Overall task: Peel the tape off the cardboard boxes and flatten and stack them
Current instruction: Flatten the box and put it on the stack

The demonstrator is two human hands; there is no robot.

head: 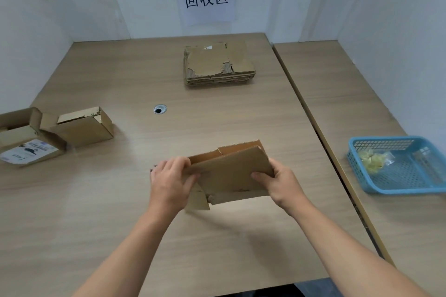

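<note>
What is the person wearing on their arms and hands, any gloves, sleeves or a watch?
Nothing that shows. The left forearm and the right forearm are bare up to the wrists, with no sleeve or cuff in view. The left hand and the right hand are ungloved, and no watch, bracelet or ring shows on the sides facing the camera.

We work under bright, even, diffuse light from above, without glare. A faint, soft shadow falls on the table (120,200) just nearer us than the flattened cardboard box (231,171) held between our left hand (170,181) and right hand (281,184). Wide-angle distortion bows the table edges. The blue basket (410,187) out past the right hand looks slightly blurred.
</note>
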